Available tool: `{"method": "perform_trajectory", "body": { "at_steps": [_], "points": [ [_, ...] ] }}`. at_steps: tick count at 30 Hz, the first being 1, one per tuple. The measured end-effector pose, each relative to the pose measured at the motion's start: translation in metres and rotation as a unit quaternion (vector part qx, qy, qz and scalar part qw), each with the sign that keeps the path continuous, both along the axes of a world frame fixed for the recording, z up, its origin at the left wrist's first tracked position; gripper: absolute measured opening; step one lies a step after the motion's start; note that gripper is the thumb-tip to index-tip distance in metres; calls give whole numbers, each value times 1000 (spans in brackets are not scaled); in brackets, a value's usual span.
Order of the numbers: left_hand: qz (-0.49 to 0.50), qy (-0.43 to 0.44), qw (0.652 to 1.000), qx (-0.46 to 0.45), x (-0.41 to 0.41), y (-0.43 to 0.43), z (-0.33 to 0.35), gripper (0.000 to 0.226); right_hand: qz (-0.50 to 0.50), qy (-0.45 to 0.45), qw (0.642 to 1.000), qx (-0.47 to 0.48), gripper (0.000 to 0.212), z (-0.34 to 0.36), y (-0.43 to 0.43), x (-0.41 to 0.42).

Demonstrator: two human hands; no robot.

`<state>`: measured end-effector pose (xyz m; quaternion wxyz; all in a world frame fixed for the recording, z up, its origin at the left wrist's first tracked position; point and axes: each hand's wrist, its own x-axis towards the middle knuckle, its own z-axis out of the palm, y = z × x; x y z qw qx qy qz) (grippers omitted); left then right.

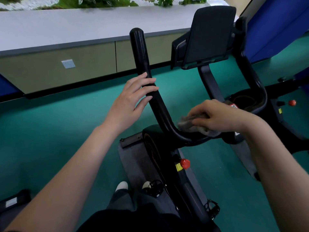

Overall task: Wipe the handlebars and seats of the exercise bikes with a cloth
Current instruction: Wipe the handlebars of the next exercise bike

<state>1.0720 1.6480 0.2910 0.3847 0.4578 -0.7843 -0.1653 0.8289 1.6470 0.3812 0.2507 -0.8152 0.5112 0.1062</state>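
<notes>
The cloth (192, 125) is pressed, bunched, on the low bend of the handlebar (142, 56) and is gripped by the curled fingers of the right hand (222, 116). From that grip the handlebar's long axis runs up and away to the left, so the next stroke is judged to go that way. Its middle is touched by the straight, spread fingers of the left hand (132, 99), by which nothing is gripped.

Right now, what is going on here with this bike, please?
A person is wiping an exercise bike. The right hand holds a grey cloth and presses it on the low bend of the handlebar. The left hand rests on the upright left part of the same bar, fingers straight.
</notes>
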Motion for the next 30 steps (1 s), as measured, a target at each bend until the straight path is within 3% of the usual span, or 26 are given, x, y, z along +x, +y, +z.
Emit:
{"method": "perform_trajectory", "body": {
  "at_steps": [3,6,10,14,19,25,27,30],
  "points": [
    [8,9,1000,-3,-3,1,-1,26,-92,-67,985,-127,15,9,18,0],
    [15,10,1000,-12,-5,1,-3,25,-74,-114,979,-151,17,0,38,21],
    [9,0,1000,-18,-3,0,-4,25,-33,-76,985,-154,24,-10,52,15],
    [9,-3,1000,-21,-3,-1,-5,26,-75,-8,981,-181,29,-15,49,-2],
    [11,7,1000,-22,-4,0,-7,26,-170,-118,924,-321,25,-24,65,13],
    [3,5,1000,-26,-4,-1,-7,27,-171,-117,938,-279,26,-44,78,26],
    [0,3,1000,-26,-3,-1,-7,27,-204,-129,915,-322,26,-44,78,17],
    [1,4,1000,-24,-4,0,-8,27,-325,-183,823,-429,26,-50,92,3]
  ]
}}
